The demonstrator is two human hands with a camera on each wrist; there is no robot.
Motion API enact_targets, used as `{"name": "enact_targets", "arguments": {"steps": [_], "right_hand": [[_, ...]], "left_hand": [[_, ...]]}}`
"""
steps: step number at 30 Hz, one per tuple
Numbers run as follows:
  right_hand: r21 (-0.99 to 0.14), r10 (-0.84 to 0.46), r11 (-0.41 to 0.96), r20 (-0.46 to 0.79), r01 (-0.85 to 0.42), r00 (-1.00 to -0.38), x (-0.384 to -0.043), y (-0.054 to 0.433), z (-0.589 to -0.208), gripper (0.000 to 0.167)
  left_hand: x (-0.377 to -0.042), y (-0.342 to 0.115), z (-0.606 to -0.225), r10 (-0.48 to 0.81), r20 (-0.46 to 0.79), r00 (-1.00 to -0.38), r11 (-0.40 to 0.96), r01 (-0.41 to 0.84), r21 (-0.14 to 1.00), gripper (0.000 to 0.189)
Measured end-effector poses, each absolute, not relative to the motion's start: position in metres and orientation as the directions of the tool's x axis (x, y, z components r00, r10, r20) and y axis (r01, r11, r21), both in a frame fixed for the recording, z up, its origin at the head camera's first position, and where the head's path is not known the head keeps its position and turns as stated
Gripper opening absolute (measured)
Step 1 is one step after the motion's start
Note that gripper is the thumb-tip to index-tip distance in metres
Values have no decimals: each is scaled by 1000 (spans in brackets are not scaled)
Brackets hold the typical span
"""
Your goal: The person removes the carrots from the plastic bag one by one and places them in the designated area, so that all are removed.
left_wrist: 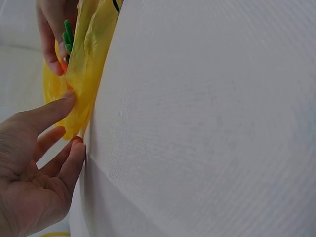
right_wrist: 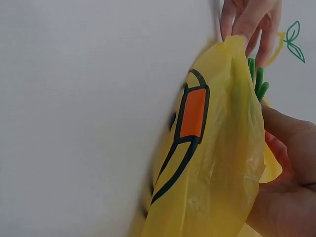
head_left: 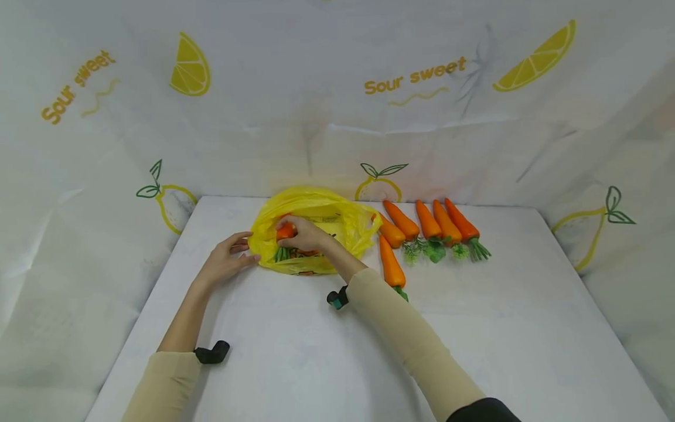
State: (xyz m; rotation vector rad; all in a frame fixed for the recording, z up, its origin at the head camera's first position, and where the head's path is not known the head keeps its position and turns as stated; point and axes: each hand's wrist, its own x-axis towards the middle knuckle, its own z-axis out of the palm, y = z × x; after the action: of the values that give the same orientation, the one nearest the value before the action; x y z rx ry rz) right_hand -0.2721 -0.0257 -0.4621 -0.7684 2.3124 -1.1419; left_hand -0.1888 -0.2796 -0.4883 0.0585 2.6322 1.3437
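Observation:
A yellow plastic bag (head_left: 364,218) lies with its mouth spread toward me. My left hand (head_left: 224,262) is at its left end, and the left wrist view shows thumb and fingertips (left_wrist: 69,98) pinching the bag's edge. My right hand (head_left: 306,234) reaches into the mouth and grips an orange carrot (head_left: 285,232) with green stalks (right_wrist: 259,81). In the right wrist view, the bag's side covers most of that carrot. More orange shows low inside the bag, partly hidden by the right hand.
Right of the bag, several orange carrots with green tops lie on the white table (head_left: 295,351). One carrot (head_left: 390,264) lies nearest the right forearm; another carrot (head_left: 390,231) touches the bag's right side. A white cloth (head_left: 295,76) with lemon prints hangs behind.

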Motion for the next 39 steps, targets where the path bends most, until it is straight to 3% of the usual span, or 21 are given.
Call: {"name": "enact_targets", "arguments": {"steps": [22, 32, 39], "right_hand": [[-918, -600, 396, -234, -29, -765, -277, -9, -465, 36], [-886, -598, 446, -191, -125, -778, -273, -12, -462, 33], [-943, -560, 330, -236, 48, -794, -274, -14, -463, 35]], "left_hand": [[-189, -280, -491, 102, -135, -986, 603, -47, 797, 74], [-190, -280, -490, 110, -128, -986, 609, -35, 793, 72], [-190, -279, -490, 105, -135, -985, 606, -44, 794, 73]]}}
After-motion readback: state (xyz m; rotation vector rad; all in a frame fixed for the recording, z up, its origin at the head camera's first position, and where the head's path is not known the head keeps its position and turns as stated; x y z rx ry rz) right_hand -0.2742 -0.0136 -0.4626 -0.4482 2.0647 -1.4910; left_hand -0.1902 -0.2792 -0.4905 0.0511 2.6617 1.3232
